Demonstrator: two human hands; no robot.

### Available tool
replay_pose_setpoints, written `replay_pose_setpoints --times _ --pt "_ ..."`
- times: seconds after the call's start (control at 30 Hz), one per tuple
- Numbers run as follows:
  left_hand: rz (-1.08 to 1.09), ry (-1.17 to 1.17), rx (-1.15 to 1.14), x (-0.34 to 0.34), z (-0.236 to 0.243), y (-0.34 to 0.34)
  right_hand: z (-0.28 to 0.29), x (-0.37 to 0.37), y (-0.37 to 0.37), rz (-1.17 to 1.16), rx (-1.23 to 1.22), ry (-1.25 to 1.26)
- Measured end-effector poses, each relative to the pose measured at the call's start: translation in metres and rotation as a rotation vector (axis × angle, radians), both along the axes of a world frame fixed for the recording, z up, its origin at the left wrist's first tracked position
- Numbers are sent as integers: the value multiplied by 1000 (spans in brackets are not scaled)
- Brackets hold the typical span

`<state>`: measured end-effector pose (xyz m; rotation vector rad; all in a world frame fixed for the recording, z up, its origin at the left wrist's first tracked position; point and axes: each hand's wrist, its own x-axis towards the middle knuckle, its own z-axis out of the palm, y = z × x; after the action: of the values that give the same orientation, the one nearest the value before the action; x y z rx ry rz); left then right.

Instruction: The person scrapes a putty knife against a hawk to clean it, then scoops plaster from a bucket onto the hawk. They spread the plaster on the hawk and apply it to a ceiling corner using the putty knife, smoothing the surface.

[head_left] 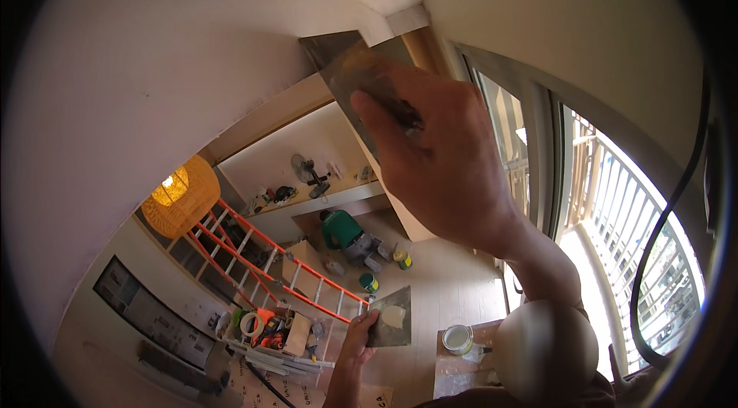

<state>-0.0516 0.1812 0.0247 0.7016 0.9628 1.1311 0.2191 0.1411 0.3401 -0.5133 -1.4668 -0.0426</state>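
Grey metal makes up the wide blade (344, 83) raised in the right hand (434, 150), its long axis slanting from upper left down toward lower right, its far end pointing at the upper wall (231, 31). Whether its edge touches that wall I cannot tell. The right fingers are clenched around the blade's grip, the thumb pointing up and left along it. Lower down, the left hand (357, 337) pinches a flat metal plate (400, 337) by its left side, thumb on top; the plate's face is turned up, with a pale lump of paste (393, 317) on it.

An open can (457, 340) stands at lower right with something pale inside. Farther off, near a crouching person in a green top (344, 231), stand a green can (369, 283) and a yellowish one (402, 259); their contents are too small to make out. To the left, piled tools include a tape roll (251, 324).
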Motion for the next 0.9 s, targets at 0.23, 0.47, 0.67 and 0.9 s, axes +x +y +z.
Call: replay_pose_setpoints --times 0.23,0.47,0.67,0.9 --pt "-18 30 38 7 17 -3 14 46 55 207 -164 276" --pt "-16 70 220 14 90 22 6 40 97 498 -225 466" --pt "-64 65 235 14 92 22 21 43 118 389 -264 331" --pt "-34 54 221 11 79 20 33 27 79 132 -227 175"
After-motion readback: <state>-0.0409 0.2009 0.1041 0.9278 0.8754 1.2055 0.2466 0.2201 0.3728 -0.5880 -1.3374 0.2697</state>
